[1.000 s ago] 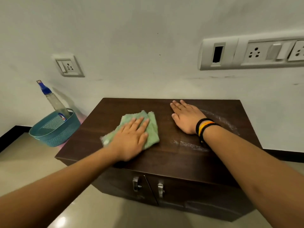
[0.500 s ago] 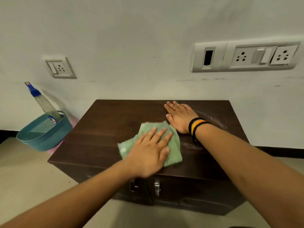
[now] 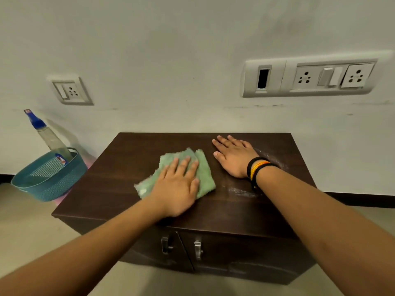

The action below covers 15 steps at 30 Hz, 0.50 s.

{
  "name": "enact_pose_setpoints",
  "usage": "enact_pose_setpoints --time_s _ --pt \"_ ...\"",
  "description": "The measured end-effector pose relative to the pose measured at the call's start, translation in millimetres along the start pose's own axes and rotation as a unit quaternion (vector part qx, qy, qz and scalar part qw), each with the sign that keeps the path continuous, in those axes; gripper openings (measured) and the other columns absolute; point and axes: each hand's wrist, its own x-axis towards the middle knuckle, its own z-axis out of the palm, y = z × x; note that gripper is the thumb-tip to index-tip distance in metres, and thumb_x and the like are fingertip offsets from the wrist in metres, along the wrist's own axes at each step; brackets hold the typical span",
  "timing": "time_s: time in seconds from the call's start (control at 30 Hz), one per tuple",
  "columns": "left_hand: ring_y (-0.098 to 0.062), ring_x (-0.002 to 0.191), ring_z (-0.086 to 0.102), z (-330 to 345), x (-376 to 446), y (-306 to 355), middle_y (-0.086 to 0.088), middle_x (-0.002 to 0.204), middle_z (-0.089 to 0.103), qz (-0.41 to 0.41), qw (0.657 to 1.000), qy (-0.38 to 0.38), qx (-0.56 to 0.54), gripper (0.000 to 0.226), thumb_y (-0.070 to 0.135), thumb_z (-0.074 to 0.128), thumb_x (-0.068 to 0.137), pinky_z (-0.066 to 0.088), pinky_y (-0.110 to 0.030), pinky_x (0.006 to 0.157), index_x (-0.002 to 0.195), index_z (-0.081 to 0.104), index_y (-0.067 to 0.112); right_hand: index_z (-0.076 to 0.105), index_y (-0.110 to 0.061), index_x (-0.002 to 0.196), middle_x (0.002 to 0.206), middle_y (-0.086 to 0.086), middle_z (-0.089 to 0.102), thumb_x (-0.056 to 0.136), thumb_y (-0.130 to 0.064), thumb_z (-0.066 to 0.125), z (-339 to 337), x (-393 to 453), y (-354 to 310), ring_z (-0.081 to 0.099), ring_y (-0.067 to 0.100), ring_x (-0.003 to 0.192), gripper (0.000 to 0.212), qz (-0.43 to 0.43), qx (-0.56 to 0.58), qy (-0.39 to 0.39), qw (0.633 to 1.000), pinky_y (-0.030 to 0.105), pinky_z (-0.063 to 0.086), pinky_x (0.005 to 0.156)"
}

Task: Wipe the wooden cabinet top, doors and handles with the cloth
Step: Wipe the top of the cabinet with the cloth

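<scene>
A low dark wooden cabinet (image 3: 119, 178) stands against the wall. My left hand (image 3: 177, 189) lies flat, palm down, on a folded green cloth (image 3: 205, 174) in the middle of the top, pressing it onto the wood. My right hand (image 3: 234, 158), with black and orange bands at the wrist, rests flat and with nothing in it on the top, just right of the cloth. A whitish dusty smear (image 3: 241, 191) shows on the wood near my right wrist. Two metal handles (image 3: 165, 244) (image 3: 197, 249) sit on the closed front doors (image 3: 245, 259).
A teal plastic basket (image 3: 49, 178) stands on the floor left of the cabinet, with a blue-capped spray bottle (image 3: 49, 137) leaning in it. Wall sockets (image 3: 71, 90) and a switch panel (image 3: 310, 77) are above. A beige tiled floor surrounds the cabinet.
My left hand slid the cloth toward the front right until it touched my right hand, then back to the left and away from the front edge. My right hand stayed planted.
</scene>
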Motion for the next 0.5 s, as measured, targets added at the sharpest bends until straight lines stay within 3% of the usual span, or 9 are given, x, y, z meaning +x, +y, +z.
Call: enact_pose_setpoints --time_s 0.13,0.23,0.33,0.43,0.5 --pt "-0.024 0.155 -0.006 10 -19 53 0.001 0.169 0.000 0.116 0.993 0.012 0.009 0.061 0.050 0.010 0.102 -0.003 -0.046 0.125 0.159 0.001 0.031 0.008 -0.035 0.159 0.168 -0.011 0.002 0.104 -0.048 0.013 2 6 3 0.002 0.016 0.155 0.057 -0.003 0.004 0.013 1.000 0.045 0.007 0.122" --pt "-0.020 0.155 -0.008 -1 23 37 0.002 0.169 -0.001 0.085 0.996 -0.011 -0.012 0.058 0.047 0.013 0.105 -0.003 -0.044 0.125 0.159 0.003 0.031 0.005 -0.032 0.160 0.169 -0.010 -0.001 0.106 -0.046 0.012 -3 3 16 -0.001 0.014 0.155 0.057 -0.010 0.007 -0.006 1.000 0.040 0.006 0.122" --pt "-0.022 0.155 -0.010 -2 -5 18 0.000 0.169 -0.006 0.019 1.000 -0.015 -0.007 0.063 0.050 0.009 0.102 -0.002 -0.047 0.125 0.160 -0.003 0.026 0.006 -0.031 0.160 0.168 -0.007 -0.005 0.103 -0.053 0.011 -3 -8 28 -0.008 0.014 0.154 0.061 0.006 -0.007 -0.004 1.000 0.039 0.003 0.123" --pt "-0.023 0.155 -0.011 6 -47 60 0.002 0.169 -0.006 0.102 0.995 -0.004 -0.005 0.064 0.050 0.011 0.101 -0.003 -0.049 0.125 0.159 -0.004 0.028 0.004 -0.029 0.160 0.169 -0.005 -0.004 0.103 -0.052 0.010 -4 -13 27 -0.006 0.015 0.155 0.062 0.015 -0.012 -0.010 1.000 0.039 0.006 0.123" --pt "-0.023 0.155 -0.008 7 -25 67 0.003 0.169 -0.004 0.129 0.992 0.015 -0.012 0.061 0.048 0.015 0.103 -0.003 -0.048 0.125 0.159 -0.001 0.031 0.004 -0.030 0.160 0.169 -0.005 -0.004 0.104 -0.052 0.010 -8 -12 26 -0.005 0.015 0.155 0.061 0.010 -0.009 -0.011 1.000 0.039 0.007 0.122"
